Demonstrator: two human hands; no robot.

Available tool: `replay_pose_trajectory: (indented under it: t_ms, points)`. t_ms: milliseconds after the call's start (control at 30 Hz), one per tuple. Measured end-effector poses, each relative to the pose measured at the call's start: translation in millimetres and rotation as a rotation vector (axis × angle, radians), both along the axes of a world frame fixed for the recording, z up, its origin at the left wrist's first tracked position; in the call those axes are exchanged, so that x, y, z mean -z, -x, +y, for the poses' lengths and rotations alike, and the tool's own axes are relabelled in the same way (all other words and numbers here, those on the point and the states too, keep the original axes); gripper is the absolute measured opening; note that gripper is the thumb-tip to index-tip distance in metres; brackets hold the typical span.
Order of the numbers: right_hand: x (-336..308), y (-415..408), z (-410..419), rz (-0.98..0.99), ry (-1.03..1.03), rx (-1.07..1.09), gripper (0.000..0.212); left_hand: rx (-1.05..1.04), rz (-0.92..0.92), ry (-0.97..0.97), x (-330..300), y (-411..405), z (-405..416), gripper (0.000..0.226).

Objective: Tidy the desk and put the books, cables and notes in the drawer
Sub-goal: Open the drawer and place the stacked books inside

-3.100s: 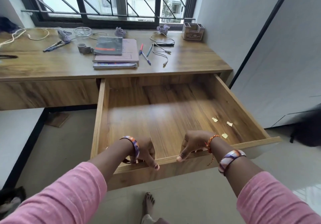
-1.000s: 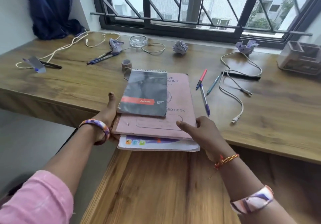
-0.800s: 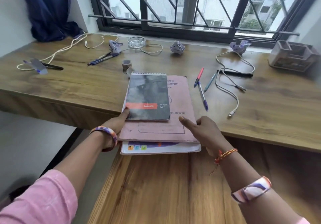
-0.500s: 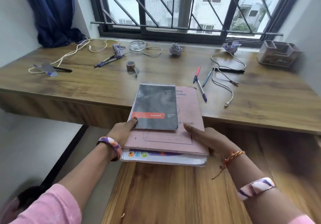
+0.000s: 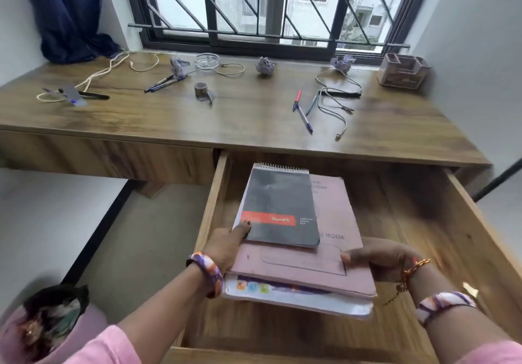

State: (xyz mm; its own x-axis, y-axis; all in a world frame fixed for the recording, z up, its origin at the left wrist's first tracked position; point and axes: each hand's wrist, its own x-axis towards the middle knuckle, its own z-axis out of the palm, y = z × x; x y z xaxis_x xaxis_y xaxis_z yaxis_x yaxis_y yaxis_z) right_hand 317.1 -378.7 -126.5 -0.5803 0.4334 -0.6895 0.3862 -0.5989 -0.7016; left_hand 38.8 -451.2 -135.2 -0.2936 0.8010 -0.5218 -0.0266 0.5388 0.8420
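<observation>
Both hands hold a stack of 3 books over the open drawer (image 5: 440,222), near its left wall. The left hand (image 5: 226,245) grips the stack's left edge, thumb on the black notepad (image 5: 279,205). The right hand (image 5: 381,256) pinches the pink book (image 5: 336,222) at its right edge. Cables (image 5: 336,104) and pens (image 5: 302,112) lie on the desk (image 5: 254,115) toward its back right.

Both arms extended forward from near edge of view, pink sleeves pushed back to forearms. Left hand (image 5: 226,246) at left side of the held stack, thumb laid on top, fingers hidden beneath. Patterned bangle on left wrist. Right hand (image 5: 381,257) at right side of stack, thumb pressed on top near the corner, fingers curled under and out of sight. Orange thread and patterned bangle on right wrist. Wrists roughly level, palms facing inward toward each other.
</observation>
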Motion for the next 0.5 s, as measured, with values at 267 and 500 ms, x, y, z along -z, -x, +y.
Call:
replay_pose_trajectory:
  t_ms: [267, 500]
  points:
    - [20, 7, -18, -0.48, -0.064, 0.161, 0.055, -0.026, 0.098, 0.123, 30, -17, -7, 0.04]
    - [39, 47, -25, -0.322, -0.235, 0.361, 0.046, 0.033, 0.378, 0.219, 42, -4, 10, 0.053]
